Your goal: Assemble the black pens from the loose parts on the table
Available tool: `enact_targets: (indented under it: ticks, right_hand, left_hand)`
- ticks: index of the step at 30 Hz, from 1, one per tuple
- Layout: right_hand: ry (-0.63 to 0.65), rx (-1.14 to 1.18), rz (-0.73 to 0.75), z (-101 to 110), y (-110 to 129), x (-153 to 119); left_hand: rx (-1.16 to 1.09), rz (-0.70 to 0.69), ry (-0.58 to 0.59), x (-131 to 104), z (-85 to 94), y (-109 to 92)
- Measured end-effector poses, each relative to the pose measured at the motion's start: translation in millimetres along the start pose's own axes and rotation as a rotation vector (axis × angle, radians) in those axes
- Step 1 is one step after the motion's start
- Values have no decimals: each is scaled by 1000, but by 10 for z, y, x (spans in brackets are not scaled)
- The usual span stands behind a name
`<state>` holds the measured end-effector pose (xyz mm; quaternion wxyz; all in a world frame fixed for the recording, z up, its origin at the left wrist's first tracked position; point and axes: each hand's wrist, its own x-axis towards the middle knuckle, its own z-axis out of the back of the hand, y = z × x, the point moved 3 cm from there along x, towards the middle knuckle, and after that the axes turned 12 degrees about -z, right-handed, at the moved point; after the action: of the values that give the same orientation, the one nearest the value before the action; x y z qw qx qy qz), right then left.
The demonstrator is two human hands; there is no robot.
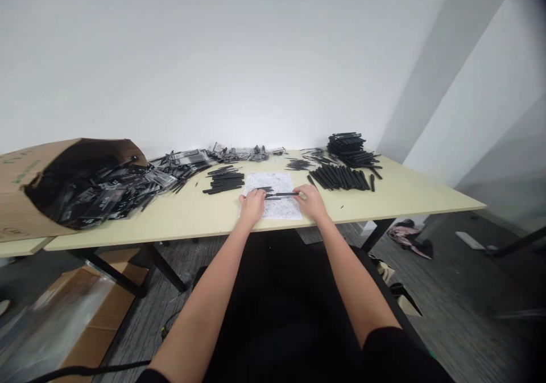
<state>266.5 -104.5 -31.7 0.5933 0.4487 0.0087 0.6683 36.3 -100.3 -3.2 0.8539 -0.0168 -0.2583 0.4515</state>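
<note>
Between my hands a slim black pen-like stick (pixel 286 194) lies level over a white speckled sheet (pixel 275 212) on the table. My left hand (pixel 253 205) has its fingers closed at the stick's left end. The fingers of my right hand (pixel 311 201) pinch its right end. A few thinner dark pieces (pixel 265 189) lie on the sheet by my left fingers; their kind is too small to tell. Left of the sheet is a stack of black sticks (pixel 225 180). A row of thicker black sticks (pixel 341 177) lies to the right.
A cardboard box (pixel 25 172) on its side spills black and clear packets (pixel 115 192) at the left. Behind the sheet are small plastic wrappers (pixel 239 154) and thin dark pieces (pixel 298 164). A taller pile of black sticks (pixel 350 147) stands at the back right, near the wall.
</note>
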Motion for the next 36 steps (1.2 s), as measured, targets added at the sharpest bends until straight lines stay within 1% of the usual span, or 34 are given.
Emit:
enact_targets:
  ticks: [4,10,16,19,22,25,28,30,32,34,36]
  right_hand:
    - [-48,-107,-67,-16,-29,-8]
    - [-49,-174,-220,-2,-46,-18]
    - [-43,-204,-294,31,-12,-33]
    - [-49,-215,-317,40,-11,-38]
    - [-65,-184,-335,43,-43,-34]
    - [-78,-105,-360,36,-102,-22]
    - [-81,-12,-413,23,-159,-8]
    - [-80,37,-443,16,-180,-1]
    - [-79,65,-453,12,-187,5]
    - [-77,76,-455,10,-189,8]
    - [-74,85,-455,10,-192,9]
  left_hand:
    - [39,37,-30,-5,14,1]
    - [92,121,-64,-8,28,28]
    - [99,158,-107,-4,-6,89]
    - [67,175,-143,-4,-11,108]
    - [-37,203,-200,-1,-11,148]
    - [-183,302,-304,-2,-7,243]
    - [-233,395,-400,-10,14,361]
    - [-234,424,-451,-17,57,442]
    - [-229,440,-494,-20,141,539]
    - [-208,445,-520,-6,273,659]
    - [-180,447,-522,39,444,797]
